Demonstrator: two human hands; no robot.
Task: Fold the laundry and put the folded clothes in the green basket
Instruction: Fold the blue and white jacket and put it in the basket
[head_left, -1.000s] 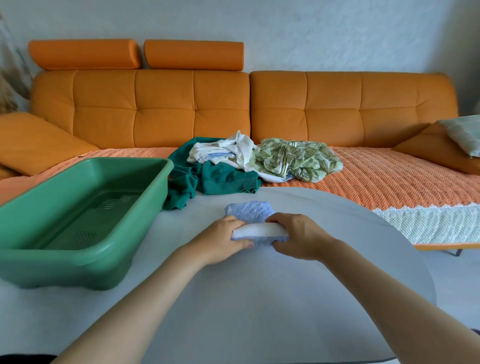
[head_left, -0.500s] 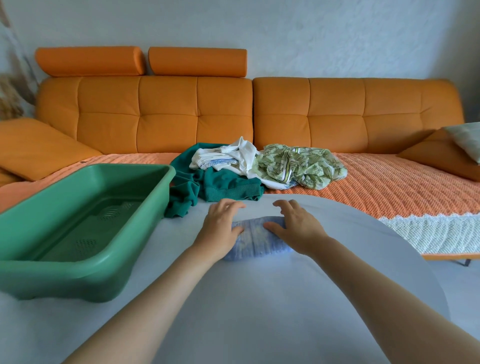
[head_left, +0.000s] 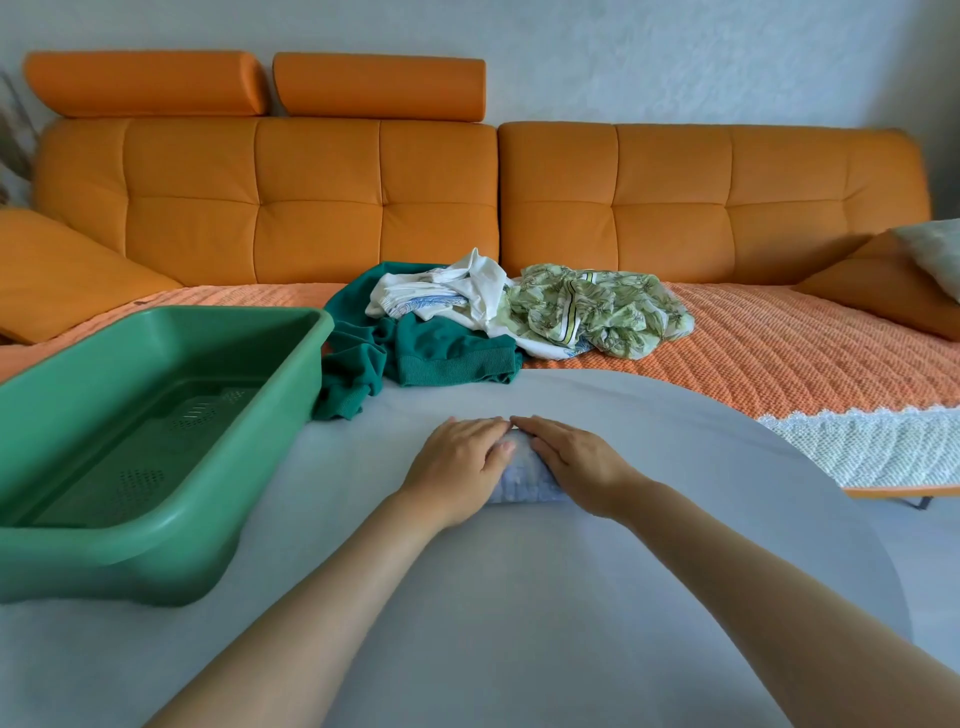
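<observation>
Blue folded cloth (head_left: 521, 484) lying on grey surface (head_left: 530, 603); left grip (head_left: 460, 462), right grip (head_left: 576, 460) pressing it, fingers straight.

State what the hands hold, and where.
Nothing is gripped: left hand and right hand press flat on top of the folded blue cloth.

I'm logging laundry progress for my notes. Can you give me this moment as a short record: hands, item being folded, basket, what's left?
left hand: flat, pressing on the light blue cloth
right hand: flat, pressing on the same cloth
light blue cloth: folded small, on the grey table
green basket: on the table, left of the hands; no clothes visible inside
unfolded pile: dark green garment, white garment, leaf-print garment, heaped on the orange sofa
</observation>
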